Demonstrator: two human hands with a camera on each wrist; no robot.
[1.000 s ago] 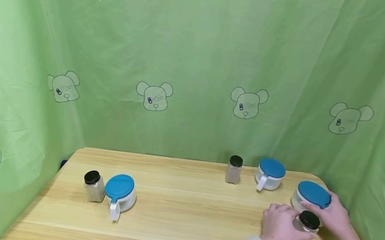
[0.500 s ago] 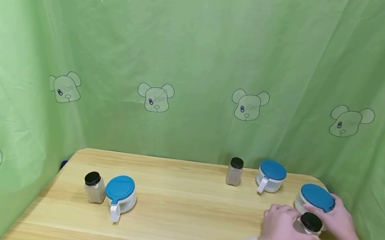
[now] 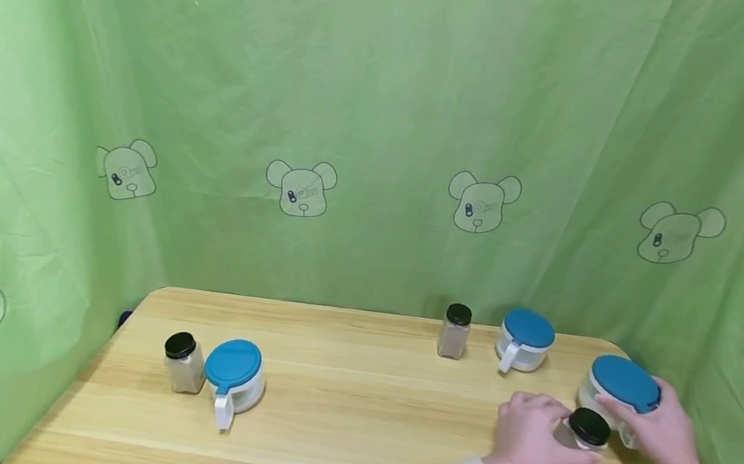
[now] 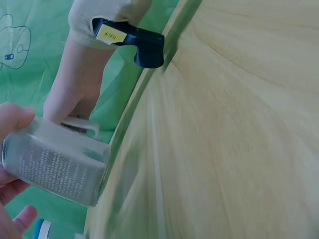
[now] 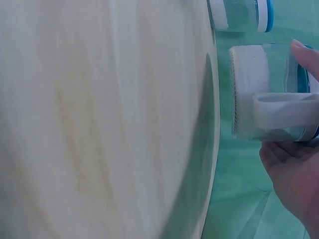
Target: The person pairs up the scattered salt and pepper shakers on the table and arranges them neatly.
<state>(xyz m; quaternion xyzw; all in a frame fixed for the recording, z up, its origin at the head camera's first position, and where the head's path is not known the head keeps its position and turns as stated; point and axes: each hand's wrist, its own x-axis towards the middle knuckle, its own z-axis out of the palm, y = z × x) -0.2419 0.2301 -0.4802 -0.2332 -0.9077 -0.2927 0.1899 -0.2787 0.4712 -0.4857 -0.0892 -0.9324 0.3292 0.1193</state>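
Note:
My left hand grips a square glass spice jar with a black lid at the table's right side. In the left wrist view, printed small text covers the side of this spice jar. Just behind it, my right hand holds a round seasoning jar with a blue lid, thumb and fingers on opposite sides. Seen from the right wrist, the seasoning jar has a white handle and white contents in its base. Both jars seem raised off the tabletop.
On the wooden table, another black-lidded jar and blue-lidded jar stand at the back right. A similar pair, a black-lidded jar and a blue-lidded jar, stands at left. A green curtain surrounds the table.
My left hand has shifted slightly left with the spice jar. My right hand has moved right with the seasoning jar, so the gap between the jars is wider.

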